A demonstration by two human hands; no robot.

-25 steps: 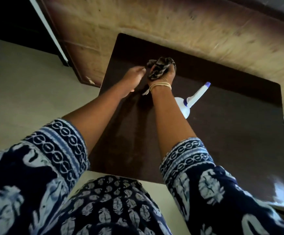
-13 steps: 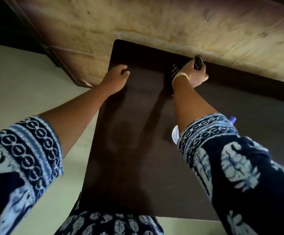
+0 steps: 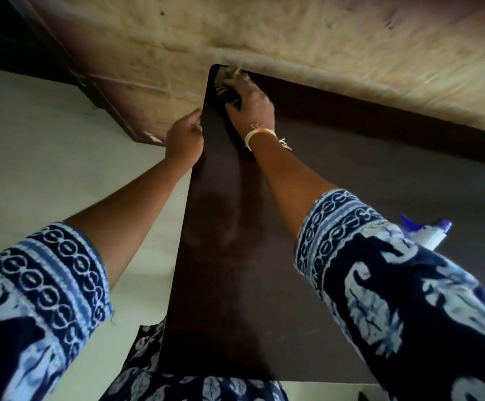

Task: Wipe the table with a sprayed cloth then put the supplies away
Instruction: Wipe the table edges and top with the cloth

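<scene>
Wiping step: the right hand (image 3: 251, 101) presses the bunched cloth (image 3: 226, 87), fingers curled round it, into the table (image 3: 264, 285) corner; the left hand (image 3: 184, 138) grips the edge. Next, sweep back across.

both arms reach forward, bare from the patterned sleeves to the wrists; the right hand (image 3: 251, 101) lies at the table's far left corner, fingers curled down over a bunched cloth, pale bangles around its wrist; the left hand (image 3: 184, 138) sits at the table's left edge, fingers curled at the rim, forearm angled in from the left
</scene>
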